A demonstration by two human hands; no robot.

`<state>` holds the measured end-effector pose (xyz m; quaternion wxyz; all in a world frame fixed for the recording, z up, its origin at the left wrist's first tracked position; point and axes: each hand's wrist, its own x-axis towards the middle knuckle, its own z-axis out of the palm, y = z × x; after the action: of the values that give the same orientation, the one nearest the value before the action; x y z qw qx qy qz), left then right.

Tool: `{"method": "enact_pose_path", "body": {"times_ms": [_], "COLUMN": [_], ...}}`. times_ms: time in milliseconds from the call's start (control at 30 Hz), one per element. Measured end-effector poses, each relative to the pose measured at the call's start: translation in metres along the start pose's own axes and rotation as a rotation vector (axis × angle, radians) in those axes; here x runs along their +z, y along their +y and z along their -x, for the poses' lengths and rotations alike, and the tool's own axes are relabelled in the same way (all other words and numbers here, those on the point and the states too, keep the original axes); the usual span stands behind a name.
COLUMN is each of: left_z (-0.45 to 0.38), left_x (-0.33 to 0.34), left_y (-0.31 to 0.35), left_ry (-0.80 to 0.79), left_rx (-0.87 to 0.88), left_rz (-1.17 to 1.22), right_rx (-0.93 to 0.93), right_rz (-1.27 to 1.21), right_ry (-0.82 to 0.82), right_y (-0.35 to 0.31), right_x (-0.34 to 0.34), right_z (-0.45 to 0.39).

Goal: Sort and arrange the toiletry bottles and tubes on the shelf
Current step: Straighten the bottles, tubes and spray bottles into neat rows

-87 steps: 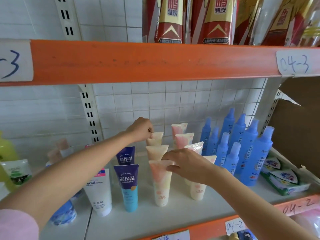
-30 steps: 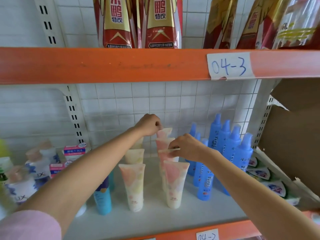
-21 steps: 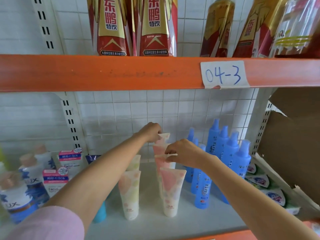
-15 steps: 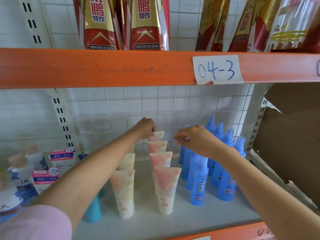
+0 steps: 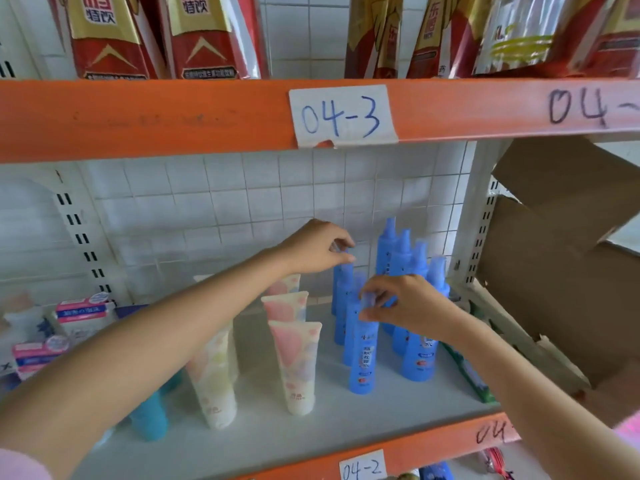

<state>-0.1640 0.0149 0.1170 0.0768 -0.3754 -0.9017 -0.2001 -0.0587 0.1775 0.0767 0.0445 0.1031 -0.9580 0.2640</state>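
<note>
A person reaches both bare arms into a white shelf [image 5: 346, 424] edged in orange, working among a cluster of blue spray bottles [image 5: 401, 258] standing toward the right of the shelf, against a white tiled wall. The left hand [image 5: 317, 247] pinches the cap of a rear blue bottle [image 5: 341, 289] between thumb and fingertips at the back of the cluster. The right hand [image 5: 405, 304], nearer the camera, curls its fingers around the clear cap of the front blue bottle [image 5: 362, 358], which stands upright at the head of the left row.

Just left of the bottles, pink-and-white tubes [image 5: 294, 365] stand cap-down in a row running front to back, with a second row of yellow-and-white tubes [image 5: 213, 379] beside them, partly hidden behind the left forearm. A teal tube cap [image 5: 150, 417] shows below that arm. Farther left, pink-and-white boxes [image 5: 81, 311] sit at the shelf's edge, blurred.

A green packet [image 5: 467, 368] lies along the shelf's right side, beside torn brown cardboard [image 5: 554, 271]. A paper label reading "04-3" [image 5: 341, 116] is taped to the upper orange beam, under red-and-gold drink packs [image 5: 204, 36]; a "04-2" label [image 5: 362, 467] marks the lower beam.
</note>
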Motion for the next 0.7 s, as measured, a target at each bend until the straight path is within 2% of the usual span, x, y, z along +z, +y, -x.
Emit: {"method": "enact_pose_path", "body": {"times_ms": [333, 467, 700], "left_z": [0.0, 0.002, 0.008], "left_x": [0.026, 0.027, 0.027], "left_y": [0.031, 0.032, 0.03], "left_ry": [0.017, 0.037, 0.078], "left_rx": [-0.047, -0.119, -0.261], "left_rz": [0.007, 0.002, 0.135], "right_rx": [-0.101, -0.136, -0.116], "right_rz": [-0.052, -0.098, -0.11], "right_ry": [0.087, 0.064, 0.016], "right_y": [0.009, 0.015, 0.028], "right_x": [0.013, 0.01, 0.006], "right_z": [0.003, 0.011, 0.02]}}
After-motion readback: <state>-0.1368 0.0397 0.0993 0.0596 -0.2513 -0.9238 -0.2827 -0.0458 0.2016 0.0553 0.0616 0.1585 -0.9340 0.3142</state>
